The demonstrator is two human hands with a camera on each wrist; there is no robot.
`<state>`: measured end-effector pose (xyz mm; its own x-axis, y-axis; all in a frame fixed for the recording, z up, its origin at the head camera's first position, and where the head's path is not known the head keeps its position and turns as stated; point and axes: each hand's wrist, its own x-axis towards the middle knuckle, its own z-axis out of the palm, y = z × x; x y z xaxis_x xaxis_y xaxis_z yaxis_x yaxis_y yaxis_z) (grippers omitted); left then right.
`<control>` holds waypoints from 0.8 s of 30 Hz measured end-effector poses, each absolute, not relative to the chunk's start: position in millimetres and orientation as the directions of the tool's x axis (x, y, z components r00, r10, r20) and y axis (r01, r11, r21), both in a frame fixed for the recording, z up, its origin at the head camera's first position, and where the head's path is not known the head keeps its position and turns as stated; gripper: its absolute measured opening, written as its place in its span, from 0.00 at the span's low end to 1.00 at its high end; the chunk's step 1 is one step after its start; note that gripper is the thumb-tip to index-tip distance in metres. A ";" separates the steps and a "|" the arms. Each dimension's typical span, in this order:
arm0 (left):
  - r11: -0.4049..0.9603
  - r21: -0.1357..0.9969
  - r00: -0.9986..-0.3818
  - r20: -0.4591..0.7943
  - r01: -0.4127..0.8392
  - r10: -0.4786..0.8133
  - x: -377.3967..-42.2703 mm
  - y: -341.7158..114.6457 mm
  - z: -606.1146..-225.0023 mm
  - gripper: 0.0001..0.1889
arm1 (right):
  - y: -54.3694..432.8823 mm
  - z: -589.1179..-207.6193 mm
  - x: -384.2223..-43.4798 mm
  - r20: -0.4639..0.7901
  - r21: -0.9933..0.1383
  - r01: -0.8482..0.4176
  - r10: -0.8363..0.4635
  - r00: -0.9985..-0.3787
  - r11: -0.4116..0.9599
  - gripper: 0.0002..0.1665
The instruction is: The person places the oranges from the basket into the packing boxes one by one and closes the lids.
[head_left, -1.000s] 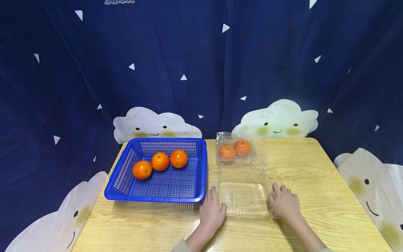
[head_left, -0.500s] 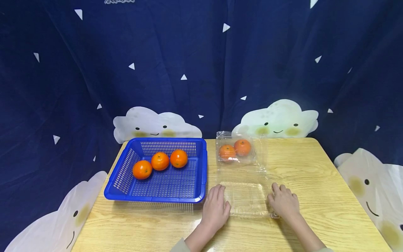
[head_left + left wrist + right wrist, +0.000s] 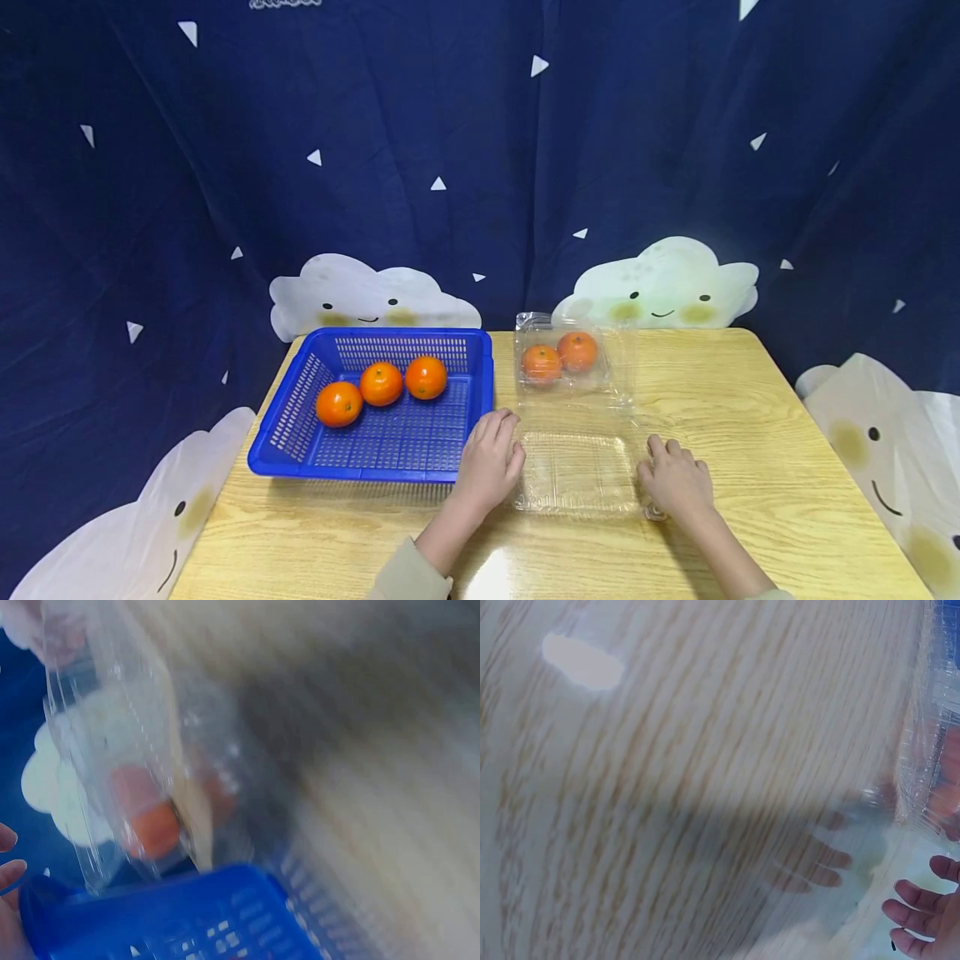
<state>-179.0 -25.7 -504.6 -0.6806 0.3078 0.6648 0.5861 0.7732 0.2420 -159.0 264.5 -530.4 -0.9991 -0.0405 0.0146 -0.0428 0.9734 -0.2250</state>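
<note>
My left hand [image 3: 487, 458] hovers over the front right corner of a blue plastic basket [image 3: 367, 476], fingers loosely bent and holding nothing. Three oranges [image 3: 382, 384] lie inside the basket. To the right lies a clear plastic clamshell box [image 3: 577, 510], opened out flat toward me. Two more oranges [image 3: 577, 352] show through clear plastic at its back. My right hand [image 3: 678, 483] rests at the box's right edge with relaxed fingers. In the right wrist view its fingertips [image 3: 909, 915] are spread, close to the clear plastic.
A wooden table [image 3: 750, 450] carries everything. Behind it hangs a dark blue curtain [image 3: 420, 125] with white triangles and cloud faces [image 3: 675, 283]. The basket and the box stand side by side with a narrow gap between them.
My left hand shifts right over the box's left edge, then moves left and forward to the basket's corner. The right hand, box and oranges stay where they were.
</note>
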 end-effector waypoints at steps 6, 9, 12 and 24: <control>0.811 0.254 -0.705 0.664 0.527 0.249 -194.8 -45.5 -497.6 0.17 | 265.2 -531.7 -159.6 0.011 -0.225 -0.040 -0.039 -0.999 0.974 0.23; 0.837 0.252 -0.724 0.652 0.486 0.224 -202.7 -56.1 -494.6 0.17 | 265.4 -532.4 -159.9 0.014 -0.227 -0.041 -0.038 -0.999 0.973 0.23; 0.855 0.254 -0.751 0.626 0.452 0.211 -210.7 -67.0 -491.8 0.17 | 265.6 -532.8 -159.9 0.019 -0.229 -0.043 -0.040 -0.999 0.973 0.22; 0.910 0.224 -0.876 0.421 0.350 0.233 -238.6 -101.4 -488.3 0.20 | 265.8 -533.7 -161.2 0.017 -0.231 -0.034 -0.031 -0.999 0.972 0.22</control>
<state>-238.6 -101.4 -488.3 -0.8763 0.2334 0.4214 0.3500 0.9096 0.2239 -161.2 265.8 -533.7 -0.9994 -0.0309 0.0172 -0.0341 0.9723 -0.2314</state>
